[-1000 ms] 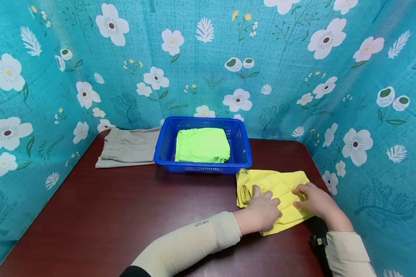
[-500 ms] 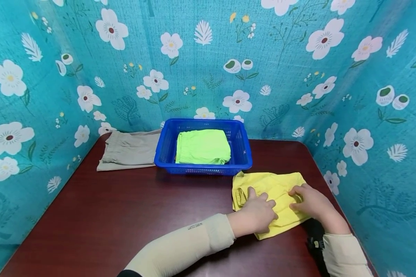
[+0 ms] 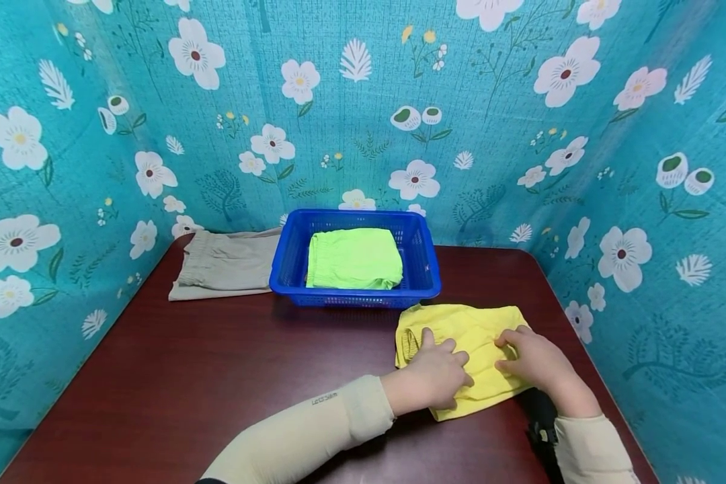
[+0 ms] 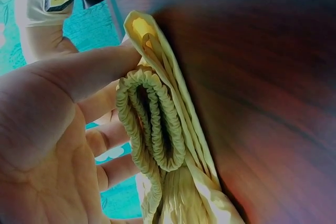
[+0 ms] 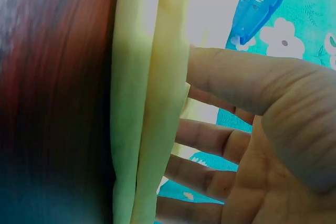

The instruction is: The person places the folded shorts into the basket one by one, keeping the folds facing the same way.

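Folded yellow shorts [image 3: 473, 336] lie on the dark red-brown table [image 3: 230, 376] at the right, in front of the basket. My left hand [image 3: 431, 376] rests on their near left part with fingers spread. The gathered elastic waistband [image 4: 152, 119] shows as a rolled loop beside the thumb in the left wrist view. On the right part of the shorts, my right hand [image 3: 535, 363] touches the top with its fingertips, thumb apart from the index finger. Stacked layers of the yellow cloth [image 5: 152, 108] stand out along the edge in the right wrist view.
At the back middle stands a blue plastic basket [image 3: 357, 297] with folded lime-green shorts [image 3: 355, 259] inside. Folded grey shorts [image 3: 230, 261] lie left of it, partly behind its side. A flowered turquoise curtain [image 3: 339, 168] encloses the table's back and sides.
The yellow shorts have slid a little to the left over the table, both hands moving along on top of them. The basket and the other clothes have kept their places.
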The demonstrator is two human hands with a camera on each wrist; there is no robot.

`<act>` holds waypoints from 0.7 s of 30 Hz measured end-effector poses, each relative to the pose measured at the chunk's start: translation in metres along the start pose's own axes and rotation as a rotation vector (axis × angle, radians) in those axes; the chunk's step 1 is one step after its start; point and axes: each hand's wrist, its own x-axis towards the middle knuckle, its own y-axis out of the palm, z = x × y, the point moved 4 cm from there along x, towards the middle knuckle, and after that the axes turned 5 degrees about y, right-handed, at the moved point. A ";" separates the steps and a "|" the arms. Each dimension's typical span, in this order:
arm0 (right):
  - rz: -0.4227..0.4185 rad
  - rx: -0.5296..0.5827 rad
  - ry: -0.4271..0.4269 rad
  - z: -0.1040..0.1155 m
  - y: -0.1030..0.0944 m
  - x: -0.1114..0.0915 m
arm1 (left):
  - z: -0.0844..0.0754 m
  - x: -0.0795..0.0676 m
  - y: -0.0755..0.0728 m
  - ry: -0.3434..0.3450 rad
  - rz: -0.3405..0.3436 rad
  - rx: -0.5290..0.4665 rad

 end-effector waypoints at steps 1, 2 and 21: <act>-0.004 -0.004 -0.004 0.002 0.000 0.000 | 0.001 -0.001 0.000 0.004 -0.003 -0.001; -0.010 -0.010 -0.011 0.004 0.001 -0.001 | 0.002 -0.003 0.001 0.007 -0.005 -0.003; -0.069 -0.045 -0.002 0.026 0.010 -0.006 | 0.018 -0.024 0.006 0.058 -0.045 -0.027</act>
